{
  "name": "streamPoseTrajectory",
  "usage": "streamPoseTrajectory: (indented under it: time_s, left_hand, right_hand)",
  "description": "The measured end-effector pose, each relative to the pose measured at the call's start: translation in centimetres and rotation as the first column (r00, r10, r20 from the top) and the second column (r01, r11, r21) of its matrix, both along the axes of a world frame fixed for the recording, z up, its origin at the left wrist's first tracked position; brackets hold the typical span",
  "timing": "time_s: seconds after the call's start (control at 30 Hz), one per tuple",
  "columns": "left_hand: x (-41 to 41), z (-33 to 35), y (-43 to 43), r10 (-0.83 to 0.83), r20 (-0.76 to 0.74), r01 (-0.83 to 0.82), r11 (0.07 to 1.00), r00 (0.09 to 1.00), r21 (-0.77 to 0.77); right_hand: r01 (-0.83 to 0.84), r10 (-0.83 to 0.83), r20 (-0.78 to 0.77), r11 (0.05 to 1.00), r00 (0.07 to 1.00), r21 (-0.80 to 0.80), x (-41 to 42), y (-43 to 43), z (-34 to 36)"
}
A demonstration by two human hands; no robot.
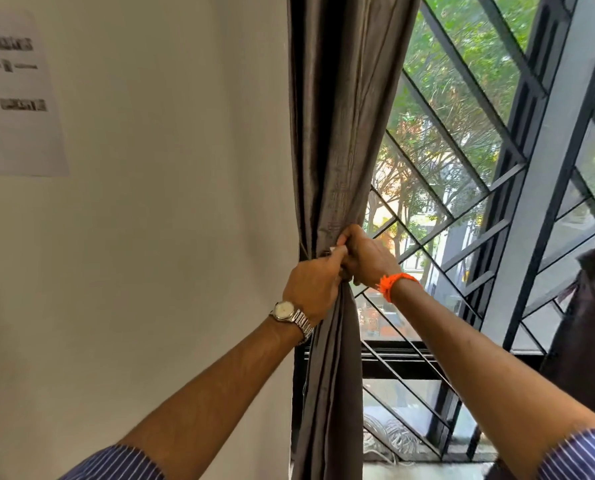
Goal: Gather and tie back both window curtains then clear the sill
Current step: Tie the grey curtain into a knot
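The grey left curtain [341,133] hangs bunched into a narrow column at the window's left edge. Both hands meet at its pinched waist. My left hand [311,282], with a wristwatch, is closed on a small pale end of a tie-back and the fabric. My right hand [367,256], with an orange wrist thread, is closed on the curtain right beside it. The tie-back itself is mostly hidden by the fingers. A dark second curtain [590,323] shows at the right edge. The sill [424,471] is a pale strip at the bottom.
A white wall [167,237] lies left of the curtain, with a printed sheet [15,95] taped high up. The window has a black diagonal metal grille [469,188]. A coil of pale cable [389,441] lies low by the sill.
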State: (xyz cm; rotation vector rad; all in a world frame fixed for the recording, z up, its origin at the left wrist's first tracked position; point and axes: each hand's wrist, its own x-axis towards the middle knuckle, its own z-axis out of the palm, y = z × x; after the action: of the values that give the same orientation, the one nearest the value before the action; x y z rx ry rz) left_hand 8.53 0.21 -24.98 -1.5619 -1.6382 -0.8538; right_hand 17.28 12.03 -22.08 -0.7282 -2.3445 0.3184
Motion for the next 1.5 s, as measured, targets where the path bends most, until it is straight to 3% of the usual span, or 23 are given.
streamPoseTrajectory:
  time_s: [0.17, 0.27, 0.47, 0.57, 0.67, 0.77, 0.9, 1.0, 1.07, 1.17, 1.23, 1.3, 1.4, 1.5]
  left_hand:
    - [0.3, -0.4, 0.2, 0.105, 0.020, -0.103, 0.990, 0.994, -0.097]
    - [0.8, 0.1, -0.2, 0.089, 0.058, -0.081, 0.989, 0.994, -0.127]
    - [0.0, 0.1, -0.8, 0.037, 0.148, -0.024, 0.996, 0.988, -0.087]
    - [-1.5, 0.0, 0.0, 0.004, 0.242, 0.027, 0.992, 0.970, -0.123]
    - [-2.2, 0.3, 0.3, 0.000, 0.387, 0.080, 0.978, 0.922, -0.191]
    - [-2.9, 0.3, 0.5, -0.054, 0.441, 0.172, 0.958, 0.896, -0.231]
    - [-3.2, 0.8, 0.2, -0.053, 0.419, 0.191, 0.937, 0.907, -0.293]
    - [-3.5, 1.4, -0.2, -0.056, 0.481, 0.193, 0.951, 0.875, -0.241]
    - [-3.8, 1.6, -0.4, -0.080, 0.550, 0.227, 0.952, 0.831, -0.205]
    - [-4.0, 1.4, -0.8, -0.114, 0.633, 0.285, 0.942, 0.766, -0.176]
    - [-4.2, 1.2, -1.0, -0.125, 0.656, 0.306, 0.937, 0.744, -0.169]
    - [-4.4, 1.3, -1.1, -0.133, 0.677, 0.335, 0.925, 0.724, -0.177]
    - [-4.7, 1.6, -1.2, -0.144, 0.723, 0.378, 0.910, 0.676, -0.173]
    - [-5.1, 1.3, -1.2, -0.173, 0.788, 0.430, 0.894, 0.590, -0.126]
  right_hand:
    - [0.106, -0.144, -0.172, 0.971, 0.975, -0.215, -1.4, 0.4, 0.0]
    - [0.092, -0.159, -0.274, 0.966, 0.949, -0.243, -1.4, -0.3, -1.4]
    - [-0.193, 0.088, -0.316, 0.928, 0.945, -0.319, 0.0, -1.5, -3.7]
    - [-0.233, 0.189, -0.225, 0.954, 0.956, -0.189, 0.7, -2.0, -4.0]
    - [-0.127, 0.121, -0.151, 0.991, 0.981, -0.033, 0.3, -1.6, -4.0]
    - [-0.038, 0.041, -0.038, 0.997, 0.998, 0.072, 0.0, -0.9, -3.3]
    - [0.020, -0.030, 0.200, 0.999, 0.979, 0.051, 0.2, -0.9, -1.8]
    - [0.083, -0.090, 0.300, 0.996, 0.950, 0.037, 1.9, -1.3, 0.4]
    - [0.076, -0.039, 0.382, 0.994, 0.923, -0.083, 2.7, -0.8, 1.1]
    - [-0.049, 0.153, 0.285, 0.938, 0.946, -0.343, 2.5, -2.9, 1.4]
    - [-0.074, 0.159, 0.232, 0.938, 0.959, -0.338, 2.1, -3.0, 0.7]
    - [-0.119, 0.146, 0.130, 0.973, 0.981, -0.200, 2.3, -3.3, -0.4]
    - [-0.093, 0.087, -0.144, 0.995, 0.986, -0.037, 2.2, -3.0, -2.0]
    - [-0.037, 0.110, -0.276, 0.966, 0.955, 0.256, 2.1, -3.0, -3.5]
